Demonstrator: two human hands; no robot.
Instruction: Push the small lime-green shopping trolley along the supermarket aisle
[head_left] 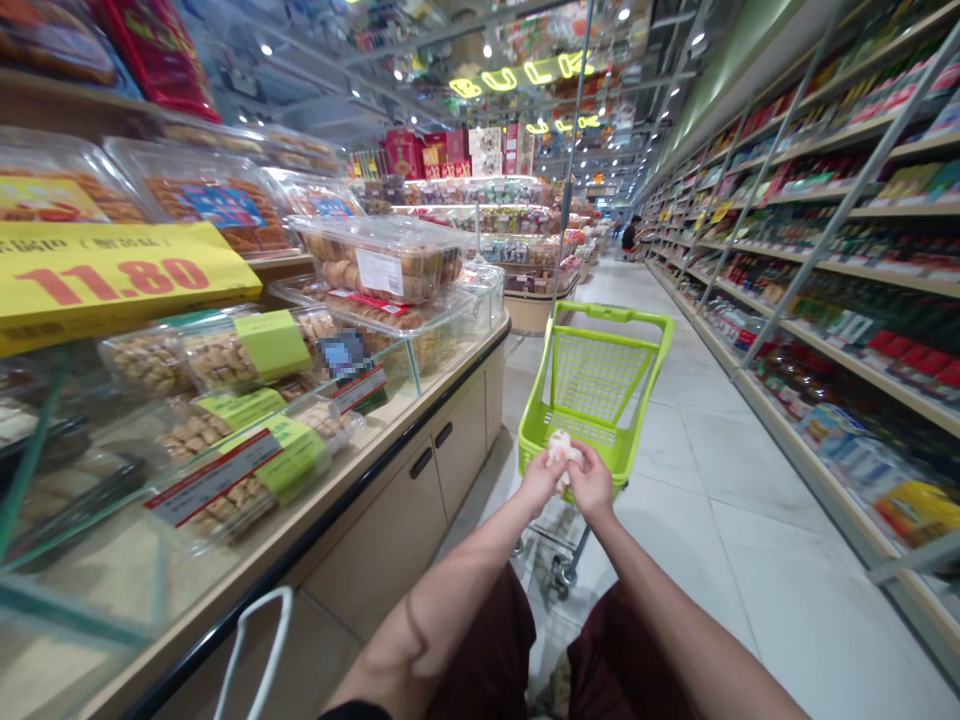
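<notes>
In front of my body, my left hand (541,484) and my right hand (592,486) are close together, with fingers pinched on a small crumpled white-and-pink thing (559,448). Its kind is too small and blurred to tell. Both hands appear over the near end of a bright green shopping cart (600,372). Through its grid sides I see no goods in the basket. The cart stands on its wheels, and neither hand visibly grips its handle.
On the left runs a counter (390,500) with glass edges, plastic boxes of snacks (382,262) and a yellow price sign (124,280). A white curved handle (259,640) rises below it. Long stocked shelves (847,260) line the right. Down the tiled aisle (675,450), a person (631,236) is low near the shelves.
</notes>
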